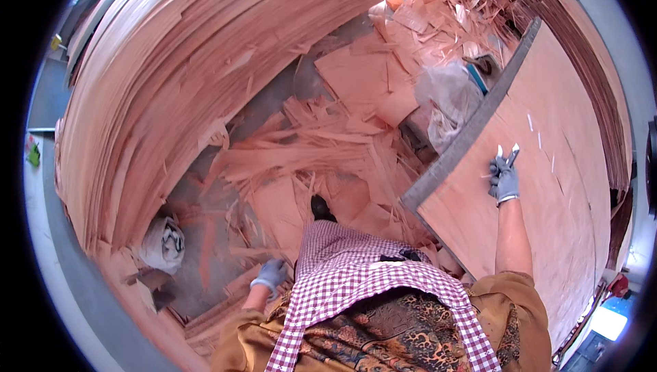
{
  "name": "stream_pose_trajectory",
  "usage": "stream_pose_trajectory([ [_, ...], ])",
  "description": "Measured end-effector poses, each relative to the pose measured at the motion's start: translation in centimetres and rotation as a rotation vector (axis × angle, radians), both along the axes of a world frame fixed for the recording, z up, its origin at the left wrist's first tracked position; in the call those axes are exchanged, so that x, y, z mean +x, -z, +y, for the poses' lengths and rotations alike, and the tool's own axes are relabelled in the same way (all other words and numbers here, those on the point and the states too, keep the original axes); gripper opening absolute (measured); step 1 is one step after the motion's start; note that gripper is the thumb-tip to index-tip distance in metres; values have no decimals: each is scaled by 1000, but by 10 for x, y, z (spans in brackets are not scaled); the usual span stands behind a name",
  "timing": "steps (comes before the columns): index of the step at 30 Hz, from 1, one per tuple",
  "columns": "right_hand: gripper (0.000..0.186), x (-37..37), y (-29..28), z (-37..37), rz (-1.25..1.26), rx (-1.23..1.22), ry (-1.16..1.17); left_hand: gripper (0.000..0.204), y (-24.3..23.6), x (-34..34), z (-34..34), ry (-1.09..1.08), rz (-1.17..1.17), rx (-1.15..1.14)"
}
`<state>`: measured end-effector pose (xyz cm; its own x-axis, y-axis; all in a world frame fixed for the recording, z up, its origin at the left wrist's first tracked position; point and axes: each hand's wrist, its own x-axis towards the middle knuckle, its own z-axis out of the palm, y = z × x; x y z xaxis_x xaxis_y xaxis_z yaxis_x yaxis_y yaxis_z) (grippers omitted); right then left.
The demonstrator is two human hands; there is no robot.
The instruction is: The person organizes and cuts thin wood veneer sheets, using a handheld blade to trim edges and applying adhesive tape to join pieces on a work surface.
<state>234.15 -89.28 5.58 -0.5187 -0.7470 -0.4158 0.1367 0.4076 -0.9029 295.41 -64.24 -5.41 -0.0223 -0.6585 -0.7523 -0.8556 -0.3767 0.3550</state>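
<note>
My right hand, in a grey glove, is over a broad wood veneer sheet on the right. Two of its fingers stretch forward, apart, with white at their tips; whether the white is bare fingertip or something stuck there is unclear. Just beyond them, short white strips lie on the sheet. A thick grey edge runs along the sheet's left side. Low on the left, beside my checked apron, hangs my gloved left hand, fingers loosely apart and holding nothing visible.
A tall curved stack of veneer fills the left. Veneer scraps cover the floor around my shoe. A plastic bag sits against the sheet's grey edge, a white roll lies at lower left, and more stacked veneer stands far right.
</note>
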Motion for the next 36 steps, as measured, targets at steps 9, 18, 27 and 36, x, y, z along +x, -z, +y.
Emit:
stream_pose_trajectory([
  [9,15,17,13,-16,43,-7,272,35,-17,107,-113,-310,-113,-16],
  [18,20,22,18,-13,40,-5,387,27,-51,-7,-411,537,59,-373],
  [27,10,42,-5,-33,122,174,608,28,11,-16,-619,327,426,-301],
  [36,19,52,-31,-77,95,121,870,28,91,45,-725,515,-76,47],
])
